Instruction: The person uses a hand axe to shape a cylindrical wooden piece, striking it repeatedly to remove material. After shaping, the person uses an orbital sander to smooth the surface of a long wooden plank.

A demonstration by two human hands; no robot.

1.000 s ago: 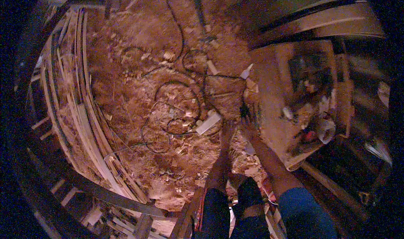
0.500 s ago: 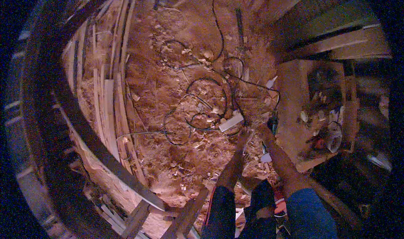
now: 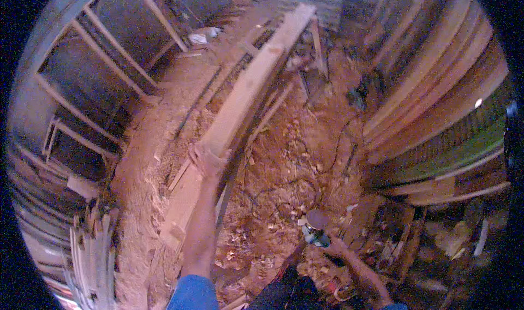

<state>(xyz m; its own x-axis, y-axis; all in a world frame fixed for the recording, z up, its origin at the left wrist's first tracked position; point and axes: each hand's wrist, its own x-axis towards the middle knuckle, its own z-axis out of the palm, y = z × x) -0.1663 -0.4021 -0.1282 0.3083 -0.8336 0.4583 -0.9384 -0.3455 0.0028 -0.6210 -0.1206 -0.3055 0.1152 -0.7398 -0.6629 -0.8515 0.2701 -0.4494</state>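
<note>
A long pale wooden beam (image 3: pixel 243 94) runs from the lower left toward the far middle. My left hand (image 3: pixel 209 161) lies on its near part, fingers apart and resting on the wood. At the lower right, my right hand (image 3: pixel 334 246) is closed round an angle grinder (image 3: pixel 315 235) with a green body. The grinder's round disc (image 3: pixel 317 219) faces up and stands apart from the beam. Blur hides the finer details of both hands.
A dark cable (image 3: pixel 273 191) loops over the floor among wood shavings (image 3: pixel 262 233). Boards (image 3: pixel 431 91) lean along the right side, above a wooden box (image 3: pixel 365 217) with odds and ends. Wood strips (image 3: pixel 93 244) stand at the lower left; a prop (image 3: pixel 319 48) supports the beam's far end.
The view has swung toward the beam. My hands, low and close together before, have parted: the left is now on the beam, and the right holds the grinder up in sight.
</note>
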